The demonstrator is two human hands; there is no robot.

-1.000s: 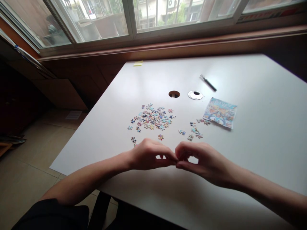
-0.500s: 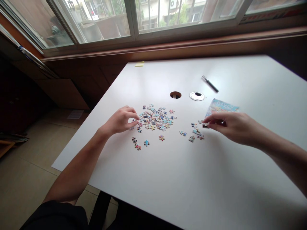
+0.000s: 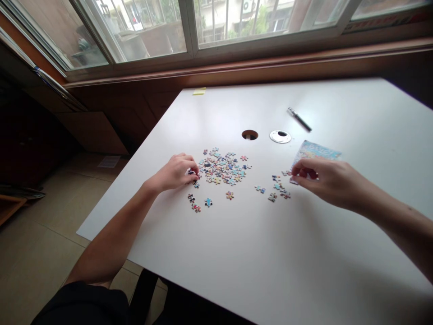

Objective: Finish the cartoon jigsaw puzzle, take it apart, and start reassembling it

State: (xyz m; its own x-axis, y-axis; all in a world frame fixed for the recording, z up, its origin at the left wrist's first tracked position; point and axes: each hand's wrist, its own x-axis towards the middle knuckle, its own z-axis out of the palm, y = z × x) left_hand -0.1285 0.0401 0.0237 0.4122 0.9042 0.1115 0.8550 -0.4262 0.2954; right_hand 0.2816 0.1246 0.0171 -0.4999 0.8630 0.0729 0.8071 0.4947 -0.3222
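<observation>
A pile of small, colourful jigsaw puzzle pieces point(image 3: 223, 168) lies spread on the white table. At its left edge is my left hand point(image 3: 176, 172), fingers curled and tips closed on a dark puzzle piece point(image 3: 191, 171). Over on the right, my right hand point(image 3: 321, 178) pinches another puzzle piece point(image 3: 293, 181) between thumb and fingers. Just left of it sits a small group of loose pieces point(image 3: 278, 186). Behind the right hand lies a light-blue printed picture sheet point(image 3: 314, 150), partly covered by the fingers. A few single pieces point(image 3: 209, 202) rest in front of the pile.
The white table point(image 3: 237, 253) has a round cable hole point(image 3: 249, 135) with its metal cover point(image 3: 280, 136) beside it. A dark pen point(image 3: 299, 119) lies farther back. A yellow sticky note point(image 3: 199, 91) is at the far edge, below the window point(image 3: 270, 22).
My left hand's fingertips have come together on a piece at the pile's edge. The piece in my right hand has tilted and dropped slightly. The whole view has shifted a little.
</observation>
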